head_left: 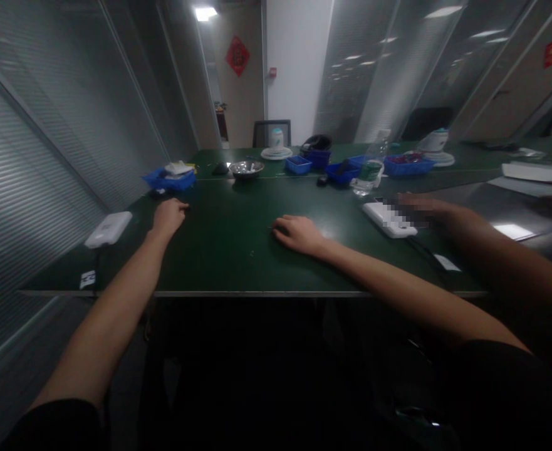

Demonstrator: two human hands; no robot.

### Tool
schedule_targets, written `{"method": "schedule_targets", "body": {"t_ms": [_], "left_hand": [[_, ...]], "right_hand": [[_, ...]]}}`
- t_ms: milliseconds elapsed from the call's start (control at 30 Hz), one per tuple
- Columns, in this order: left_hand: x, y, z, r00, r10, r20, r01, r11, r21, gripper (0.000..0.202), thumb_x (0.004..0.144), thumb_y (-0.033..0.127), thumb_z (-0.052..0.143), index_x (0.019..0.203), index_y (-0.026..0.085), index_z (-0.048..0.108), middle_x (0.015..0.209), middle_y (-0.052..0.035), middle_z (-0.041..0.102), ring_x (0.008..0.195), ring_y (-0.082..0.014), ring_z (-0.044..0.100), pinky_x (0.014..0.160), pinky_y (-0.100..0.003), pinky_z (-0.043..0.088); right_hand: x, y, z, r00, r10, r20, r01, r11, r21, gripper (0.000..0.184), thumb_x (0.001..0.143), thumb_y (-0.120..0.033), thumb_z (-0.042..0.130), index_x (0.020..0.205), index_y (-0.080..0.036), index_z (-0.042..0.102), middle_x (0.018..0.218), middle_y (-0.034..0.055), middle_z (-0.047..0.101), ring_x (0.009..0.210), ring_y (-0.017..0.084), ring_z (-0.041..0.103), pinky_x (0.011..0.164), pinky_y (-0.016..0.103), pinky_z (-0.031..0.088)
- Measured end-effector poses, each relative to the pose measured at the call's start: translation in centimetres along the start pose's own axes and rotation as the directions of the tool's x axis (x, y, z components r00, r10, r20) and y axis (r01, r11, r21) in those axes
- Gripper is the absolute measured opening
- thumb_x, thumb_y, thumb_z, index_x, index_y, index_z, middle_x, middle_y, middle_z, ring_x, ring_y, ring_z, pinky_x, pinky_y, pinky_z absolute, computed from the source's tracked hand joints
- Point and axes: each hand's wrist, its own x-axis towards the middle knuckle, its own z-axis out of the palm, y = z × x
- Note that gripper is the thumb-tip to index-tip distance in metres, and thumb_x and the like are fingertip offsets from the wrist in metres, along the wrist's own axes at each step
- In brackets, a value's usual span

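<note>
My left hand [167, 217] is over the left part of the green table [219, 250], its fingers curled in. A small dark bit shows at its fingertips, too small to name. Farther right, my right hand [299, 233] rests low on the table with bent fingers drawn together. A thin, faint tip pokes out at its fingertips, and I cannot make out what it is. Beyond my hands stands a shiny metal bowl [246, 170] with small pale pieces in it. The blue tray [170, 180] behind my left hand holds white and yellow items.
White cabled boxes lie at left [109, 229] and right [388, 219]; another person's hand [416, 207] is at the right one. A clear bottle [370, 166], a blue bin [344, 172], a blue basket [298, 165] and a black mouse-like object [321, 181] stand farther back.
</note>
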Motion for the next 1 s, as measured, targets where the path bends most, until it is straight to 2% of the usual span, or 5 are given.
{"method": "schedule_targets", "body": {"t_ms": [133, 300, 500, 633, 1000], "left_hand": [[0.0, 0.6, -0.3, 1.0, 0.015, -0.002, -0.015, 0.996, -0.089, 0.031, 0.091, 0.024, 0.064, 0.115, 0.019, 0.082, 0.121, -0.0131, 0.074, 0.112, -0.0335, 0.067, 0.105, -0.045, 0.05], [-0.6, 4.0, -0.4, 0.975, 0.224, 0.007, -0.204, 0.898, -0.39, 0.022, 0.09, 0.031, 0.072, 0.107, 0.025, 0.084, 0.114, -0.0075, 0.077, 0.108, -0.0282, 0.07, 0.104, -0.042, 0.051], [-3.0, 12.7, -0.3, 0.829, 0.558, 0.032, -0.395, 0.626, -0.672, 0.026, 0.092, 0.04, 0.074, 0.11, 0.023, 0.082, 0.114, -0.008, 0.078, 0.108, -0.0254, 0.071, 0.099, -0.041, 0.054], [-4.7, 16.8, -0.1, 0.746, 0.663, 0.058, -0.41, 0.527, -0.744, 0.028, 0.096, 0.038, 0.071, 0.117, 0.022, 0.079, 0.115, -0.0077, 0.077, 0.108, -0.0236, 0.071, 0.097, -0.039, 0.054], [-5.4, 17.6, -0.1, 0.751, 0.654, 0.095, -0.353, 0.519, -0.778, 0.029, 0.095, 0.039, 0.072, 0.117, 0.02, 0.079, 0.116, -0.0084, 0.078, 0.108, -0.0251, 0.072, 0.1, -0.04, 0.054]], "right_hand": [[-0.1, -0.2, -0.3, 1.0, -0.005, 0.011, 0.005, 1.0, 0.015, 0.036, 0.107, -0.041, 0.049, 0.13, -0.021, 0.067, 0.121, 0.0108, 0.071, 0.093, 0.021, 0.067, 0.075, 0.028, 0.045], [-0.1, -0.1, -0.3, 1.0, -0.011, 0.004, 0.011, 1.0, 0.014, 0.035, 0.108, -0.041, 0.048, 0.13, -0.021, 0.067, 0.12, 0.0101, 0.07, 0.091, 0.02, 0.067, 0.075, 0.029, 0.044], [-0.3, -0.1, 0.0, 0.998, -0.045, -0.036, 0.045, 0.999, 0.011, 0.036, 0.107, -0.044, 0.05, 0.132, -0.023, 0.066, 0.123, 0.0083, 0.068, 0.093, 0.02, 0.066, 0.075, 0.029, 0.043], [-0.4, -0.3, 0.0, 0.994, -0.084, -0.063, 0.083, 0.996, -0.012, 0.039, 0.108, -0.047, 0.048, 0.134, -0.024, 0.066, 0.122, 0.0075, 0.068, 0.091, 0.019, 0.065, 0.073, 0.029, 0.04], [-0.6, -0.8, -0.5, 0.997, -0.073, -0.039, 0.072, 0.997, -0.026, 0.039, 0.106, -0.044, 0.048, 0.131, -0.024, 0.069, 0.118, 0.0074, 0.07, 0.088, 0.02, 0.065, 0.071, 0.03, 0.038]]}}
